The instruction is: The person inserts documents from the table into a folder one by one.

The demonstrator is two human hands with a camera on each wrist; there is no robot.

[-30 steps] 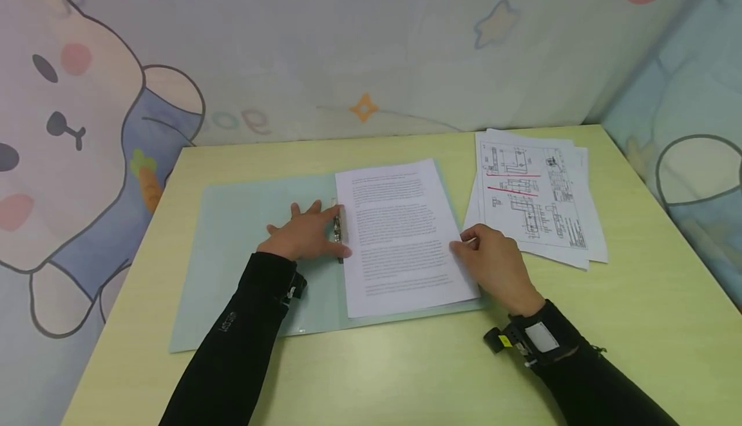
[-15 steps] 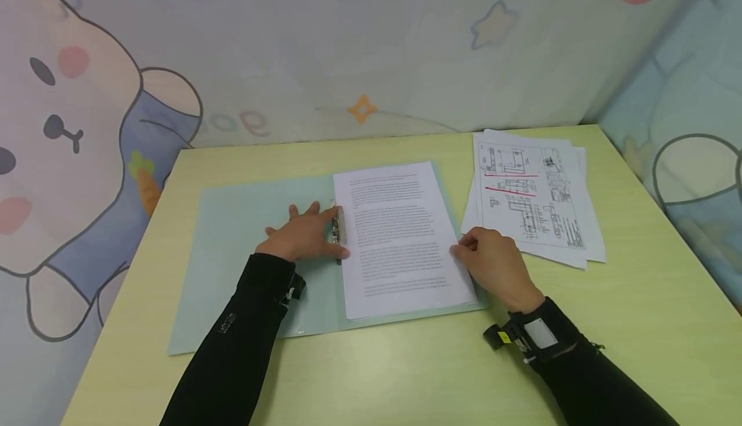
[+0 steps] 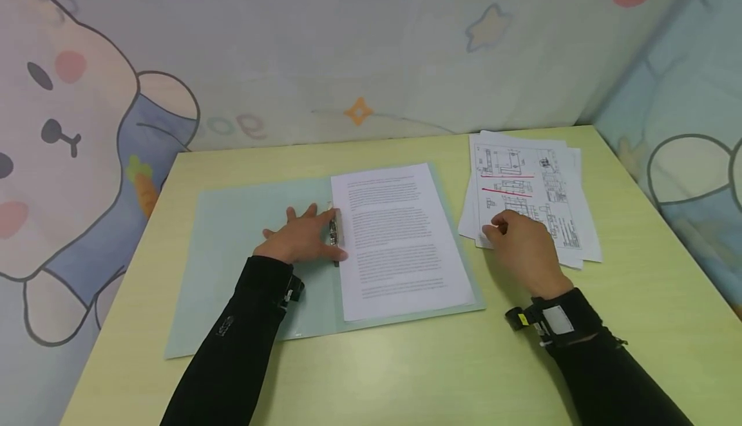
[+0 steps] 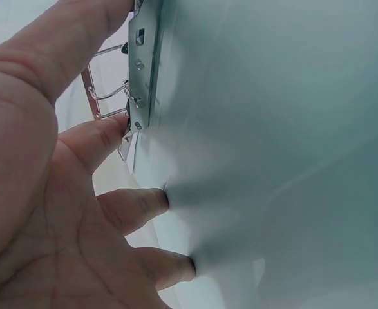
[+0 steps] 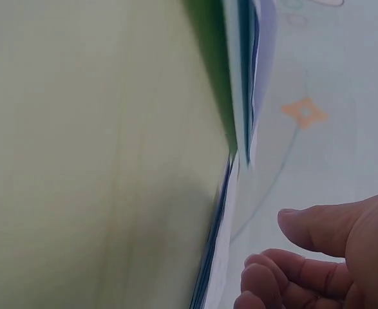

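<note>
A person in black sleeves works at a pale yellow-green worktop (image 3: 371, 361), where a light green folder (image 3: 232, 297) lies open and flat, its spine running from near edge to far edge. The left hand (image 3: 301, 238) rests palm down on the folder's left leaf, fingers spread and nearly straight, its grip wide and holding nothing; the thumb side touches the metal clip (image 3: 333, 231) at the spine. The left wrist view shows the fingertips (image 4: 160, 198) pressing the folder surface beside the clip's wire springs (image 4: 111, 96). A printed text sheet (image 3: 400, 239) lies on the folder's right leaf, long axis pointing away from the person, its left edge at the clip. To the right, the right hand (image 3: 524, 245) sits over the near left corner of a loose stack of drawing sheets (image 3: 530, 187), fingers loosely curled with a narrow grip; whether they pinch a sheet cannot be told. The stack lies well apart from the folder, long axis also running near to far, slightly fanned. Behind stands a cartoon-printed wall (image 3: 371, 46).
</note>
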